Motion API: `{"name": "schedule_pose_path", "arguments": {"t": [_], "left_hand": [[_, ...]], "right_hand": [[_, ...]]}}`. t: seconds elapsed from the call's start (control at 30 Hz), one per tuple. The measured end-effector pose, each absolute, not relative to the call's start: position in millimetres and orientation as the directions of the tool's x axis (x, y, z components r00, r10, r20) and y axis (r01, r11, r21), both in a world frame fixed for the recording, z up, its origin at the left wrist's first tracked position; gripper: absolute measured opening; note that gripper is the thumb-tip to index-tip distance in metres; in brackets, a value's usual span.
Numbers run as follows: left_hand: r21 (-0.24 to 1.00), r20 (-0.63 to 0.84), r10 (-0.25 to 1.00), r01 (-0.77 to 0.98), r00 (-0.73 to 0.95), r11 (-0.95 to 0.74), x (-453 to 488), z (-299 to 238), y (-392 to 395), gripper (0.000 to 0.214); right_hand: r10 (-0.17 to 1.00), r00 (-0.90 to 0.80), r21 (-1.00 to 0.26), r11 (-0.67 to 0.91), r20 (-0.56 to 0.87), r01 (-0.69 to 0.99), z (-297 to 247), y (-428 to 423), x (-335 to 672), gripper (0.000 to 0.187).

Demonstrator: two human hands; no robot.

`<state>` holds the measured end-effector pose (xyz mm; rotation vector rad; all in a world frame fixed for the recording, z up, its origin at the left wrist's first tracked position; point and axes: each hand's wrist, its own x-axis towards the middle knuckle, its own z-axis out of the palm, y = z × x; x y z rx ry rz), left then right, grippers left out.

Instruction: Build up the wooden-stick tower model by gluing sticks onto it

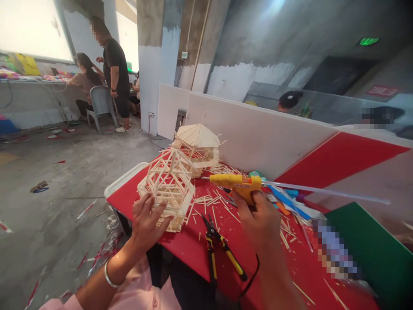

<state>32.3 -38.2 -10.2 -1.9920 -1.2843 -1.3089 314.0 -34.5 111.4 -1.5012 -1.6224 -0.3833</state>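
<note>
In my right hand (258, 211) is a yellow hot glue gun (240, 185), its nozzle pointing left and a long clear glue stick (325, 193) trailing from its back. My left hand (148, 219) rests with spread fingers on the near left side of an open-framed pavilion model (174, 172) made of thin wooden sticks. The nozzle is to the right of this frame, apart from it. Behind stands a second stick pavilion (200, 137) with a covered roof. Yellow-and-black cutting pliers (222, 249) lie on the red table (190, 254) between my hands.
Loose wooden sticks (206, 200) litter the tabletop. A white board (238, 129) borders its far side, and a green board (371, 241) stands at the right. A black cord (250, 282) hangs near my right forearm. People (118, 73) are beyond, near a grey chair (100, 101).
</note>
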Motion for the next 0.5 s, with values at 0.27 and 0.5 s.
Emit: {"name": "schedule_pose_path", "arguments": {"t": [0.27, 0.5], "left_hand": [[0.122, 0.853, 0.491, 0.848, 0.175, -0.515, 26.2, 7.2, -14.5, 0.015], [0.348, 0.763, 0.633, 0.741, 0.133, -0.575, 3.1, 69.2, 16.1, 0.026]], "right_hand": [[0.579, 0.024, -0.206, 0.252, 0.815, 0.946, 121.0, -25.8, 304.1, 0.033], [0.551, 0.015, -0.129, 0.169, 0.835, 0.977, 156.2, -18.3, 307.5, 0.034]]}}
